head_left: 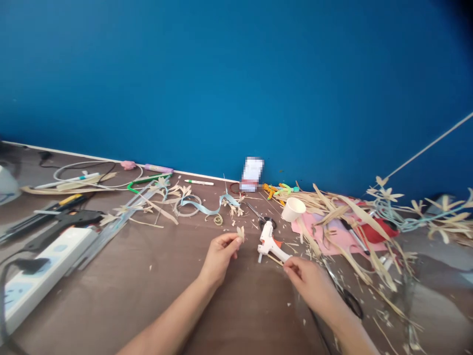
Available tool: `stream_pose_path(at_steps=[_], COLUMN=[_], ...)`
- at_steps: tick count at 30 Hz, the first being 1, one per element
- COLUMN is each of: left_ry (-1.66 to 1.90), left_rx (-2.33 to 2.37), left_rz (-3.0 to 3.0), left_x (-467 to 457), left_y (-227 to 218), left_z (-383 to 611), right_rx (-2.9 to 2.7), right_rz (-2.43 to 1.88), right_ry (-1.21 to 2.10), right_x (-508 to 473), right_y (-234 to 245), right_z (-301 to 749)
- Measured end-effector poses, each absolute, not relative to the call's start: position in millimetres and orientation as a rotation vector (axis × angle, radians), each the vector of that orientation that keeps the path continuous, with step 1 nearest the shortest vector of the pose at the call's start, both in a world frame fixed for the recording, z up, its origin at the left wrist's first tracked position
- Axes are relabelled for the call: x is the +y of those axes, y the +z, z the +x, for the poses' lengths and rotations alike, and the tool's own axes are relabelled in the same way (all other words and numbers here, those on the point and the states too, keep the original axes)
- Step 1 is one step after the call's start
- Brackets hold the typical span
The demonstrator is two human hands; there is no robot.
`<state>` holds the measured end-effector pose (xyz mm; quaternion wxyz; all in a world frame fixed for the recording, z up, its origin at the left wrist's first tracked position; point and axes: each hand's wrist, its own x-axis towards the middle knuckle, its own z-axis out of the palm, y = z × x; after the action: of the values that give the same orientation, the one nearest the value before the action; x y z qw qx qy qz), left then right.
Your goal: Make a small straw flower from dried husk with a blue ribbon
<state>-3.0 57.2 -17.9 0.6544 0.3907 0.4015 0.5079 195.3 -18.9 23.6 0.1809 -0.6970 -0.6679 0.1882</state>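
Between the thumb and fingers of my left hand [220,257] is a small pale dried-husk flower [241,232], petals pointing up. Just right of it, a white glue gun [268,238] with an orange trigger rests on the table, its wire stand down and its handle toward me. My right hand [308,281] is closed at the end of that handle. A thin pale strip [275,260] runs from its fingertips to below the gun; whether the fingers also touch the handle I cannot tell. Scissors [260,213] lie behind the gun, next to a cream paper cup [293,209].
A white power strip [48,271] and a black glue gun [62,224] lie on the left, near clear plastic sticks [118,222]. Blue ribbon [207,209] curls at the back. Husk strips cover pink paper [314,231] on the right, beside black-handled scissors [353,301]. A blue wall [221,88] rises behind.
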Motion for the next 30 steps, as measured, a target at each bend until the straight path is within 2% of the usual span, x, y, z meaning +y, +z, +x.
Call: stream_pose_path(at_steps=[5, 8, 13, 21, 27, 28, 30], left_ry=[1.083, 1.091, 1.093, 1.09, 1.1, 1.099, 1.094], left_rx=[0.89, 0.911, 0.931, 0.939, 0.902, 0.897, 0.889], left_rz=[0.934, 0.945, 0.959, 0.988, 0.958, 0.954, 0.951], left_x=[52.5, 52.3, 52.7, 53.1, 54.5, 54.5, 54.1], left_y=[-17.4, -15.2, -12.1, -16.0, -17.0, -16.5, -15.6], left_z=[1.0, 1.5, 0.8, 1.2, 1.2, 1.2, 1.3], right_rx=[-1.679, -1.657, -1.566, -1.51, -1.526, -1.541, -1.477], right_rz=[-1.901, -2.235, -2.406, -2.488, -2.304, -2.212, -1.784], right_ry=[0.425, 0.177, 0.236, 0.28, 0.362, 0.436, 0.799], right_x=[-0.2, 26.0, 53.9, 63.9, 52.5, 47.5, 37.1], right_y=[14.0, 9.0, 0.1, -3.8, 8.2, 11.1, 15.8], right_z=[224.7, 254.2, 284.9, 278.5, 256.6, 244.7, 215.2])
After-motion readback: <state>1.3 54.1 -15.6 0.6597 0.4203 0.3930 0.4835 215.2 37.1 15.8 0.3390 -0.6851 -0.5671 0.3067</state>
